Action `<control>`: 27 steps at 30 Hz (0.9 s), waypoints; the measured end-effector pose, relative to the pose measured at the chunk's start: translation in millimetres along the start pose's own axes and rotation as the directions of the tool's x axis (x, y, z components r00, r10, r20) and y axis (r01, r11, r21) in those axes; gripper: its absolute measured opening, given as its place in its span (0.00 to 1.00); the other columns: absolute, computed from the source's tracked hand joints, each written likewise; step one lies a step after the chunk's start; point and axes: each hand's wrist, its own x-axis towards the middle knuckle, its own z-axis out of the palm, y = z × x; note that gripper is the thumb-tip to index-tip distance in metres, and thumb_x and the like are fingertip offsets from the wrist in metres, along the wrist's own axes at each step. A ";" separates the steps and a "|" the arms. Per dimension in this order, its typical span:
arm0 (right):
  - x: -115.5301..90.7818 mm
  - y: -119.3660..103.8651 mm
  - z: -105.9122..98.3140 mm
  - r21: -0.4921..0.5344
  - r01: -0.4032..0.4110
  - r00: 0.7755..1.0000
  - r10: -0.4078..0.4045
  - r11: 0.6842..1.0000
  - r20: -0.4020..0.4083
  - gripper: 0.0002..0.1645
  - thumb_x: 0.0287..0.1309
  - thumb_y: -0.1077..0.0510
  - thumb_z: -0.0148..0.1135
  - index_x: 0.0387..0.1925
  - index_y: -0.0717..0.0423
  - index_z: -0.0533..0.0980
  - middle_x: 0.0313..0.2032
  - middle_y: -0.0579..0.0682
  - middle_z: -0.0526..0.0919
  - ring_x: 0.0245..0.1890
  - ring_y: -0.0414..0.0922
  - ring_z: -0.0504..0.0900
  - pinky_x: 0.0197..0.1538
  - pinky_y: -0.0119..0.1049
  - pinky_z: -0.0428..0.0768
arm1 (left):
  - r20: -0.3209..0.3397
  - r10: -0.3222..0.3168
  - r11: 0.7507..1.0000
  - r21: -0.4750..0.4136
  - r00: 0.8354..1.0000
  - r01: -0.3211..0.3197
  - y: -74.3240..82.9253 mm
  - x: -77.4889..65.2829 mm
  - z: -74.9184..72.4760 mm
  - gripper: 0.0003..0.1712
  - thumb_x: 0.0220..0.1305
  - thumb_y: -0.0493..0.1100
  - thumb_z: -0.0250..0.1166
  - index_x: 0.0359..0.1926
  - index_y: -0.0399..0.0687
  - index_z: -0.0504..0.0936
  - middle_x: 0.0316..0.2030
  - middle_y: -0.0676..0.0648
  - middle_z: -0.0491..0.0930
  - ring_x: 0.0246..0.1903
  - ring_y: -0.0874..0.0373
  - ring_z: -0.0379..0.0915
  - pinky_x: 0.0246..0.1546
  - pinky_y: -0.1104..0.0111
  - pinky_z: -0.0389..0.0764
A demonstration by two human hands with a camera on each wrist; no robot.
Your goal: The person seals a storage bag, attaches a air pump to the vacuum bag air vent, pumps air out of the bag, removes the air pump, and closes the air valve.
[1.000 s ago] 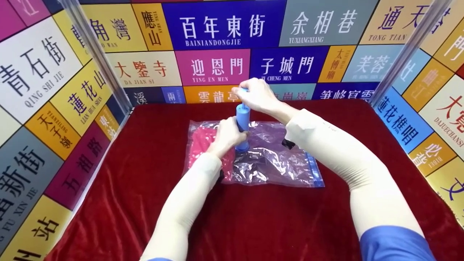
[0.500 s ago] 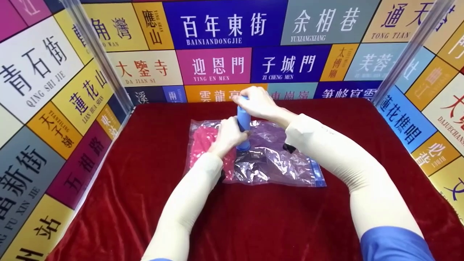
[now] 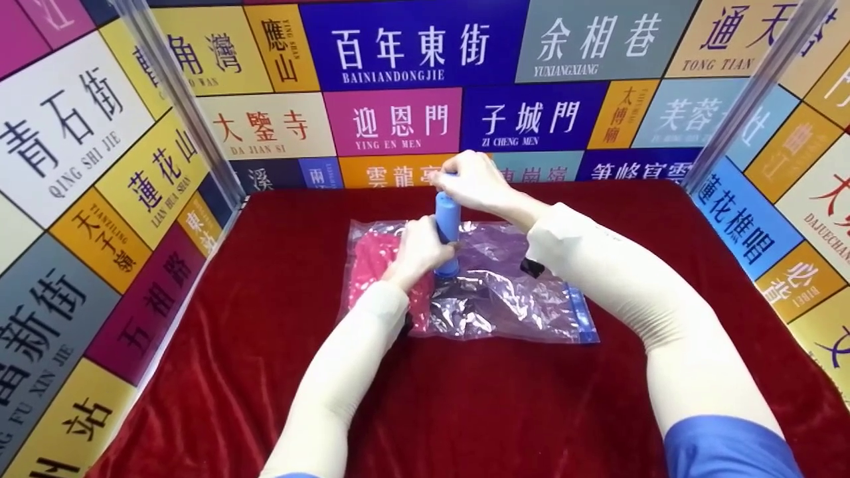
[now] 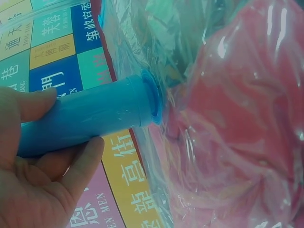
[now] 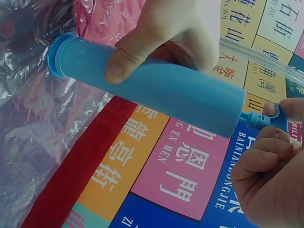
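Observation:
A blue hand pump (image 3: 447, 222) stands upright on a clear plastic storage bag (image 3: 511, 292). My left hand (image 3: 422, 245) is wrapped around the pump's barrel, thumb on one side and fingers on the other, as the left wrist view shows. Above it, my right hand (image 3: 473, 179) grips the handle (image 5: 275, 116) at the top of the pump. A short length of the plunger rod (image 5: 249, 118) shows between handle and barrel in the right wrist view. The pump's base (image 4: 152, 97) meets the bag. Pink cloth (image 3: 375, 262) lies in the bag's left part.
Dark red cloth (image 3: 465, 405) covers the table under the bag. A blue strip (image 3: 584, 315) runs along the bag's right edge. Panels with printed signs (image 3: 392, 119) wall in the back and both sides, with metal posts (image 3: 179, 99) at the corners.
My right hand went down with the pump handle to the barrel's top, then rose slightly again. My left hand and the bag have hardly moved.

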 end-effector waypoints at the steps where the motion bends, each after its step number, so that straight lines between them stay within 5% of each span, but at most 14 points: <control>1: -0.1 -0.3 0.1 0.003 0.009 1.000 -0.009 1.000 0.001 0.30 0.70 0.36 0.60 0.16 0.46 0.74 0.16 0.42 0.68 0.20 0.41 0.66 0.25 0.35 0.61 | -0.002 -0.001 1.000 0.004 1.000 0.001 -0.4 -0.3 -0.3 0.24 0.53 0.48 0.80 0.48 0.44 0.85 0.36 0.47 0.88 0.35 0.53 0.85 0.42 0.63 0.88; 8: -0.3 1.5 2.0 0.034 0.029 1.000 -0.029 0.999 -0.007 0.29 0.72 0.38 0.59 0.18 0.48 0.72 0.18 0.43 0.68 0.22 0.42 0.67 0.28 0.36 0.63 | -0.009 0.021 1.000 0.002 1.000 -0.021 -1.3 0.6 -3.0 0.22 0.51 0.47 0.79 0.46 0.44 0.85 0.35 0.47 0.88 0.35 0.51 0.85 0.43 0.61 0.87; 15: -4.4 12.6 11.4 0.095 0.006 1.000 -0.007 0.995 0.004 0.25 0.73 0.38 0.59 0.29 0.50 0.84 0.25 0.45 0.81 0.27 0.44 0.74 0.32 0.37 0.69 | -0.005 0.031 0.999 0.008 0.999 -0.031 0.1 0.3 -0.6 0.21 0.51 0.47 0.79 0.44 0.44 0.85 0.33 0.47 0.86 0.34 0.50 0.85 0.41 0.60 0.88; 20: -11.4 25.7 21.2 0.081 0.010 0.995 -0.002 0.997 -0.095 0.23 0.59 0.29 0.70 0.36 0.43 0.83 0.31 0.42 0.84 0.32 0.44 0.79 0.36 0.39 0.75 | -0.020 0.044 0.998 0.038 0.999 -0.043 -0.4 -0.2 0.8 0.22 0.52 0.51 0.79 0.43 0.46 0.85 0.32 0.48 0.86 0.34 0.50 0.84 0.42 0.59 0.87; 24: -20.0 38.1 31.0 0.047 -0.025 0.992 0.030 0.999 -0.119 0.33 0.45 0.27 0.78 0.46 0.40 0.82 0.36 0.42 0.85 0.37 0.45 0.82 0.39 0.42 0.78 | -0.027 0.045 0.996 0.084 0.999 -0.042 0.1 -0.5 2.3 0.23 0.52 0.54 0.80 0.43 0.47 0.85 0.34 0.46 0.87 0.36 0.47 0.84 0.43 0.57 0.87; 27: -24.0 44.1 37.6 0.043 -0.027 0.992 0.032 0.999 -0.118 0.38 0.43 0.29 0.81 0.56 0.36 0.83 0.43 0.42 0.88 0.42 0.46 0.84 0.45 0.43 0.80 | -0.037 0.057 0.990 0.134 0.998 -0.051 0.2 0.2 3.4 0.22 0.52 0.53 0.80 0.43 0.47 0.86 0.35 0.43 0.88 0.38 0.44 0.85 0.45 0.55 0.87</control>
